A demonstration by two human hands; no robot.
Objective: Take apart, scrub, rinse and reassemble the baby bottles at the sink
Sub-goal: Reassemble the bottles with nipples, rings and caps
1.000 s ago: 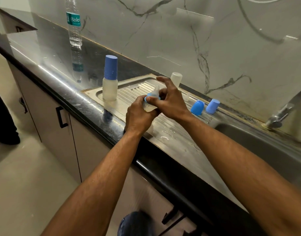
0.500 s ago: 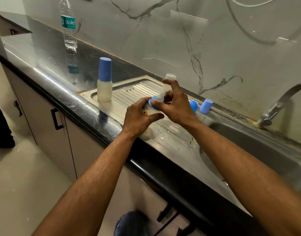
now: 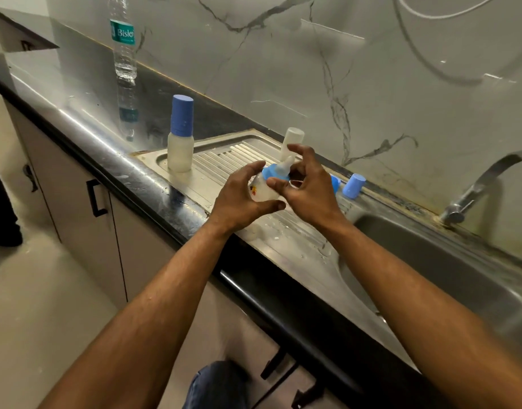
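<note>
My left hand (image 3: 242, 199) grips a small cloudy baby bottle (image 3: 264, 190) by its body, tilted over the steel drainboard (image 3: 224, 160). The bottle carries a blue collar (image 3: 271, 171) with a clear teat (image 3: 284, 166). My right hand (image 3: 305, 187) curls round the collar, thumb on its near rim and fingers behind the teat. A second bottle with a tall blue cap (image 3: 180, 134) stands upright at the drainboard's left end. A bare bottle body (image 3: 292, 140) stands behind my right hand. Two loose blue caps lie by the wall, one (image 3: 354, 185) in full view and one (image 3: 335, 183) mostly hidden by my hand.
The sink basin (image 3: 430, 261) lies to the right, with a steel tap (image 3: 483, 184) at its far rim. A clear water bottle (image 3: 123, 51) stands on the dark counter (image 3: 76, 113) at the back left. Cabinet doors with black handles run below the counter edge.
The bottle has tipped so its blue collar and teat show more fully. My right hand has shifted round the collar, with its fingers spread wider.
</note>
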